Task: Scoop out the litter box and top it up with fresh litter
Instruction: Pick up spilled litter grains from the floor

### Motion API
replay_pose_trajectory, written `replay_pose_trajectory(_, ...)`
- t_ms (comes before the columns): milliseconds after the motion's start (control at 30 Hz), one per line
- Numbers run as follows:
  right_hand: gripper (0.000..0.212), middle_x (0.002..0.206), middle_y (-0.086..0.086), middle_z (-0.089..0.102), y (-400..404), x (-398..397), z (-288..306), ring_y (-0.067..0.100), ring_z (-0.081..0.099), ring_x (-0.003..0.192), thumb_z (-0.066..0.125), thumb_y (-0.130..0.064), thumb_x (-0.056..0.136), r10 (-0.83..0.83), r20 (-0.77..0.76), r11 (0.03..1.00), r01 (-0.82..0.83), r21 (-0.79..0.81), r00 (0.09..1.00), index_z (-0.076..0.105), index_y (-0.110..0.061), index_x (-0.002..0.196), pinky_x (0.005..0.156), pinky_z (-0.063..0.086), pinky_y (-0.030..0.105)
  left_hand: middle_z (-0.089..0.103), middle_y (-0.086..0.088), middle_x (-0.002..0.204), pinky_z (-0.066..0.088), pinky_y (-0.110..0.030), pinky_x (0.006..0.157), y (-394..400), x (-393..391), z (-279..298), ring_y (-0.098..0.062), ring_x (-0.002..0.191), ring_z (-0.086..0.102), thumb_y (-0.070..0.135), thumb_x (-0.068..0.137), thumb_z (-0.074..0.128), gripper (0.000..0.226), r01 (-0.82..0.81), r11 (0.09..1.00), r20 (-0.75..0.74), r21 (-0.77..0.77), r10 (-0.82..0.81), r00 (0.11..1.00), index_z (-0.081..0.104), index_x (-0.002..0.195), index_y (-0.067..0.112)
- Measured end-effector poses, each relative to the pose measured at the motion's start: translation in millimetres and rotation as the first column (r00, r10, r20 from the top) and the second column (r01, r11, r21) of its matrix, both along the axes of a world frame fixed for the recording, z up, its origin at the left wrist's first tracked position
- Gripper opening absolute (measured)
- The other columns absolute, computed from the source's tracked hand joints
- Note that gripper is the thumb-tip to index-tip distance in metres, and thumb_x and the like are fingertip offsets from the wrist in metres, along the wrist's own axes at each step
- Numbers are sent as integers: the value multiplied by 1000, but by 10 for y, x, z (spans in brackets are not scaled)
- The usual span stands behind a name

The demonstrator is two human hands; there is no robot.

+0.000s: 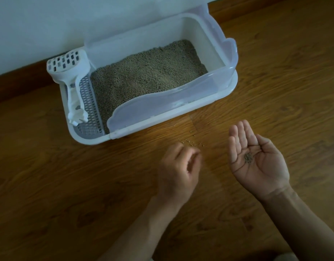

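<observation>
Nearest me, my right hand (256,157) lies spread, cupping grey-brown litter granules (248,158); left hand (178,170) pinches above scattered pellets (190,143) beside white plastic litter box (181,108).

left fingers (188,157) blurred, forearms cut off

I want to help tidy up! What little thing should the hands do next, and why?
Probably the left hand should pinch up more of the spilled grains on the floor just ahead of it and drop them into the open right hand, which already cups a small pile. Several grains lie scattered before the litter box.
</observation>
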State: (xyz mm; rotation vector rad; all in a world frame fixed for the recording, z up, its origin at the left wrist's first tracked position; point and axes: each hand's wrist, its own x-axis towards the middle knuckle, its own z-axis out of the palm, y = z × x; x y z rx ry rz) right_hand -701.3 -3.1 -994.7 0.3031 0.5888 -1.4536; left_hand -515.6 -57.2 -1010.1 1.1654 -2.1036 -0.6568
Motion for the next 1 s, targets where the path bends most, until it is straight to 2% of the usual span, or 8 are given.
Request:
replay_pose_trajectory(67,56,136,15,58,-2,10,9,23,46,136,20,-29,102,0,10,1000,0,20,1000,56,-1,135,113,32,37,60,2,92,38,-8,67,-71,157,-162,-5,82,51,23,84,75,16,-9,1000,192,-11,11,981,73,96,12)
replay_pose_trajectory(167,54,136,14,58,3,-3,-2,22,47,136,22,-29,103,4,7,999,-5,36,1000,56,-2,135,113,33,37,59,3,94,44,-14,65,-101,260,-257,-6,85,50,26,82,79,23,-16,999,284,43,4,959,74,100,13)
replay_pose_trajectory(300,55,137,13,59,2,-29,-27,21,47,136,21,-30,103,6,24,1000,-6,12,1000,56,-2,135,112,34,37,59,4,90,45,-16,63,-145,246,-269,-8,83,51,24,83,78,17,-35,999,278,26,26,960,75,95,13)
replay_pose_trajectory(467,50,128,12,65,48,-75,-61,23,56,128,29,-27,102,-57,44,998,55,33,997,63,-3,127,104,46,41,58,4,88,44,-18,62,-188,212,-247,-10,83,50,18,85,74,5,21,1000,306,5,-21,952,71,86,15)
replay_pose_trajectory(600,44,119,10,70,64,-82,-41,23,63,118,36,-24,99,-131,86,991,128,43,988,69,-4,120,92,54,42,58,4,92,44,-17,64,-194,199,-248,-9,86,51,23,87,70,7,27,999,336,28,-35,941,67,89,17)
replay_pose_trajectory(767,45,122,12,68,61,-85,-62,24,61,121,35,-24,99,-112,70,993,110,37,991,67,-2,122,97,52,42,60,3,94,49,-21,66,-191,210,-281,-10,88,52,24,87,73,13,27,999,299,27,-34,954,71,96,16)
replay_pose_trajectory(867,43,119,11,70,57,-72,-26,23,64,117,38,-22,97,-140,65,990,139,32,988,70,-3,118,90,55,42,58,3,92,47,-21,64,-224,205,-281,-10,86,50,22,89,69,7,66,998,308,13,-66,949,70,91,16)
replay_pose_trajectory(1000,42,105,4,75,7,-21,77,18,71,101,39,-23,95,-223,-25,973,224,55,974,77,-8,102,71,61,36,56,5,90,46,-21,65,-227,180,-247,-8,84,48,20,94,60,6,63,998,292,-10,-58,955,63,90,17)
